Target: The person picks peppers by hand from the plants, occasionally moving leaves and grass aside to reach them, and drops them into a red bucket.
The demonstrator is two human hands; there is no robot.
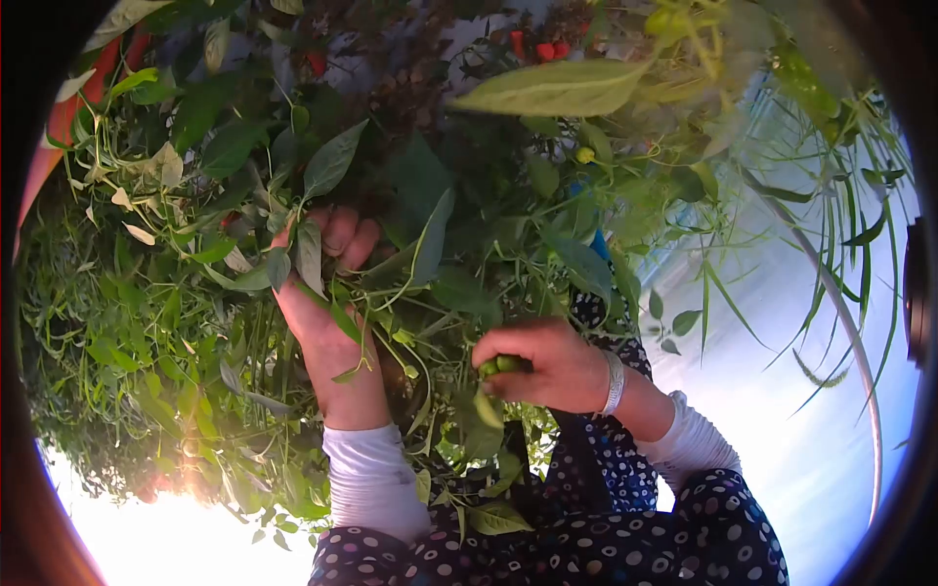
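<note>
My right hand point(552, 366), with a pale band at the wrist, is closed around several small green peppers point(505, 364). They show between the thumb and curled fingers, low in front of the plant. My left hand point(337, 249) reaches up into the pepper plant point(459, 288). Its fingers are curled in among stems and leaves, and foliage partly covers them. Whatever those fingers hold cannot be made out. A long green leaf point(435, 234) hangs just right of the left hand, and thin stems cross in front of its wrist.
Red peppers point(552, 51) show at the top, behind the leaves. A large blurred leaf point(557, 88) juts in close to the camera. On the right, a pale hose point(831, 283) curves over a whitish sheet point(762, 391). Dense foliage fills the left side.
</note>
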